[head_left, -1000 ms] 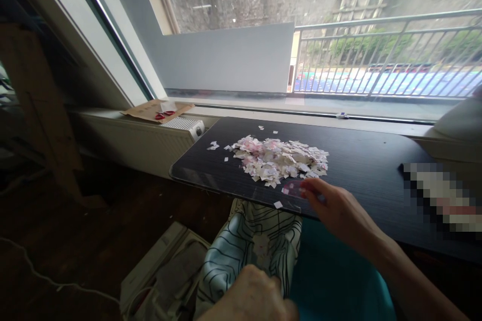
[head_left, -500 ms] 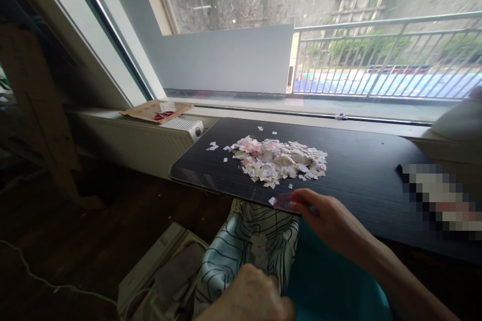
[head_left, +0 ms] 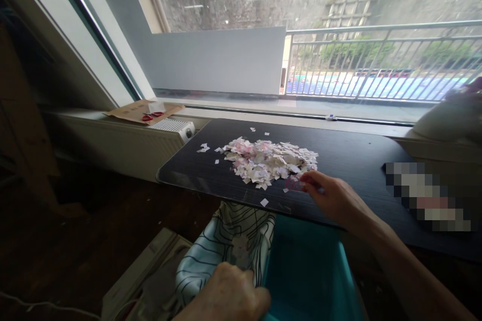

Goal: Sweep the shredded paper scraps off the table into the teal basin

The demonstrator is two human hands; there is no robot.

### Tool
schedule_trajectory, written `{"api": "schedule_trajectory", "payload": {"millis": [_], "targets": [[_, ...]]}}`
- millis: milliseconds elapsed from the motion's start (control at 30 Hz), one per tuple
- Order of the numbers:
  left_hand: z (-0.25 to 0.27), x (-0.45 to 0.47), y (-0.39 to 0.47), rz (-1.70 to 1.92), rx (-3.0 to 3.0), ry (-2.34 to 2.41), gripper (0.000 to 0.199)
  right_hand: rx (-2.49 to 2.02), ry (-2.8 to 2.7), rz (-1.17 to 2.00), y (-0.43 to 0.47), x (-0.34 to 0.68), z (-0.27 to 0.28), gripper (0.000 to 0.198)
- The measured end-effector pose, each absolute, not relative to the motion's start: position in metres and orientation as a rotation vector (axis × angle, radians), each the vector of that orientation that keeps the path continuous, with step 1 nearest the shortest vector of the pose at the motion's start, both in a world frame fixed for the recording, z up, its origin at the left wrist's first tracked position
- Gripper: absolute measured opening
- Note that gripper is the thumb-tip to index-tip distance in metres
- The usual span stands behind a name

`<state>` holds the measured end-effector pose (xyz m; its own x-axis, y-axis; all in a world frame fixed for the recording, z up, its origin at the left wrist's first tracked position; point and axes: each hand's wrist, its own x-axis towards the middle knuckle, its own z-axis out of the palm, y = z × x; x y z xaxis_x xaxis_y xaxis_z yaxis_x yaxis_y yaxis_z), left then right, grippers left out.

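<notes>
A heap of small cut paper pieces, mostly white with some pink, lies on the dark table. My right hand pinches a thin, see-through pink flat piece at the heap's front right edge. Below the table edge, a cloth bag with dark wavy lines hangs open, with pale paper bits inside. My left hand is closed at the bag's near rim; its fingertips are hidden. One loose paper square lies near the table's front edge.
A teal bin stands right of the bag. Red-handled scissors rest on brown paper on the sill, beside a radiator. A blurred-out object lies at the table's right. A white cable crosses the floor.
My right hand has moved the pink piece from the table's front edge back up to the heap. The paper square stays near that edge. The view has shifted slightly right.
</notes>
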<state>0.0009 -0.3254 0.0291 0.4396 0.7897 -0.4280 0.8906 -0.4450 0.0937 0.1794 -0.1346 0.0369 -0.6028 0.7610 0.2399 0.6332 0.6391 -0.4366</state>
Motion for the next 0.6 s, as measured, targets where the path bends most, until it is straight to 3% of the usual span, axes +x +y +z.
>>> {"api": "schedule_trajectory", "payload": {"millis": [200,600], "targets": [[0.044,-0.004,-0.34,-0.252,2.317,1.62,0.007,-1.021,-2.449,0.564,-0.133,0.19,0.035,0.024],[0.062,-0.007,-0.335,-0.274,2.065,1.681,0.002,-0.964,-2.382,0.723,-0.135,0.195,0.032,0.026]]}}
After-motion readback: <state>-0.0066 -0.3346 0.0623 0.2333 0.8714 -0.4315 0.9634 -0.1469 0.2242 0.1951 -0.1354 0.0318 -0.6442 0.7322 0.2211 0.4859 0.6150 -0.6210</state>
